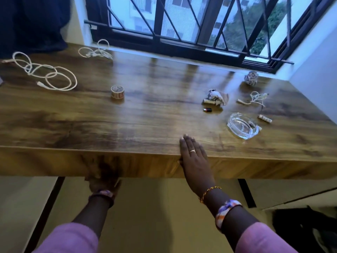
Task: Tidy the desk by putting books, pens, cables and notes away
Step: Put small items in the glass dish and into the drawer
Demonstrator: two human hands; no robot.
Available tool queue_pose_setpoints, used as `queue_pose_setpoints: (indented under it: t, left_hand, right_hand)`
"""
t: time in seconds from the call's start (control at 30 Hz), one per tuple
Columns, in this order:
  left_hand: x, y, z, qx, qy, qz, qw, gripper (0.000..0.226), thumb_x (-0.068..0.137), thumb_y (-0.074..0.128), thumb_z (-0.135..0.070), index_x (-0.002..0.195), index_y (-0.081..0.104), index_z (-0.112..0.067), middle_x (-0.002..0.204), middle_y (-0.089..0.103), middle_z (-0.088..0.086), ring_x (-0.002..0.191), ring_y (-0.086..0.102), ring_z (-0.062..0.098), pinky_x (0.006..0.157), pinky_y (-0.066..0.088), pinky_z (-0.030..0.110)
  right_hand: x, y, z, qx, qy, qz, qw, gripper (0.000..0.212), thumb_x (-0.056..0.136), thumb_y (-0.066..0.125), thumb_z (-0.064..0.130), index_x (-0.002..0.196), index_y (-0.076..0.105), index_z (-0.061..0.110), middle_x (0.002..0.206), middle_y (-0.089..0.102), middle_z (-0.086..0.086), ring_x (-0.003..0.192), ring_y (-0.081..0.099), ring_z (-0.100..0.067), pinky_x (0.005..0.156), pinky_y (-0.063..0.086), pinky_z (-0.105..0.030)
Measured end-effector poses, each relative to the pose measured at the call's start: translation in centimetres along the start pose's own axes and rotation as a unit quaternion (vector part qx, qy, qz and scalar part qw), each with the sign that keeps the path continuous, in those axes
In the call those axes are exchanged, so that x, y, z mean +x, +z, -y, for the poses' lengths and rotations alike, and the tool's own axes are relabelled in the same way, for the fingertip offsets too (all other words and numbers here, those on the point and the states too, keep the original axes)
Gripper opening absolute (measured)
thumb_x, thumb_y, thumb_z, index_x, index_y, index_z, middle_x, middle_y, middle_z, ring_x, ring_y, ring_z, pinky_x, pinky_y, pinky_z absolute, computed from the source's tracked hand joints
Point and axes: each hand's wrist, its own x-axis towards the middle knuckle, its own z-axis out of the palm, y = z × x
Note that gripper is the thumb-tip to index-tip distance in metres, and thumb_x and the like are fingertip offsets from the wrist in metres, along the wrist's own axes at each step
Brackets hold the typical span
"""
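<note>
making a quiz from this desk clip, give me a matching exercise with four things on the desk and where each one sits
Things:
1. big looped white cable
2. tape roll
3. glass ashtray
4. crumpled paper ball

Places:
A. far right of the desk, near the window
B. right side, nearest the right hand
C. far left of the desk
D. left of centre, standing alone

Pairs: 1-C, 2-D, 3-B, 4-A
</note>
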Motion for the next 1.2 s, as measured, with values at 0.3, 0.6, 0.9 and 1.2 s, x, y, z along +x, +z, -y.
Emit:
queue_pose_setpoints:
  t: [0.3,0.6,0.9,1.2]
  left_hand:
    - [1.3,-0.3,0.8,0.001,0.012,0.005,1.0,0.043,0.085,0.036,-0.066,0.082,0.067,-0.036,0.092,0.074,-0.01,0.105,0.055,0.009,0.093,0.035,0.033]
    - [-5.2,-2.0,3.1,-0.015,0.014,-0.042,0.999,0.07,0.091,0.009,-0.065,0.141,0.037,-0.024,0.142,0.045,-0.001,0.132,0.041,0.024,0.104,0.035,0.038]
    - [-21.0,-7.9,5.8,0.54,0.395,-0.308,0.676,0.061,0.072,0.065,-0.016,0.128,0.043,-0.004,0.143,0.034,0.023,0.132,0.03,0.044,0.105,0.031,0.057]
    - [-30.3,-8.2,7.2,0.836,0.332,0.022,0.437,0.05,0.082,0.053,-0.058,0.122,0.057,-0.028,0.117,0.065,-0.002,0.109,0.058,0.017,0.087,0.04,0.026]
  right_hand:
    - [-0.1,-1.2,-0.5,0.019,-0.03,0.063,0.997,0.106,0.064,0.078,0.034,0.146,0.018,0.007,0.154,0.021,-0.014,0.142,0.021,-0.029,0.116,0.009,-0.037]
    - [-5.5,-4.4,1.5,0.09,-0.162,0.134,0.973,0.078,0.09,0.048,0.013,0.148,-0.005,0.011,0.157,-0.007,-0.005,0.144,-0.013,-0.017,0.113,-0.013,-0.03]
    - [-14.0,-7.5,3.3,0.1,-0.225,0.249,0.937,0.031,0.093,0.045,0.018,0.123,0.046,0.011,0.114,0.059,-0.012,0.102,0.059,-0.029,0.083,0.05,-0.039]
    - [-21.3,-11.6,5.8,0.069,-0.269,0.342,0.898,0.033,0.092,0.051,0.015,0.121,0.055,-0.001,0.117,0.058,-0.018,0.109,0.056,-0.032,0.093,0.045,-0.037]
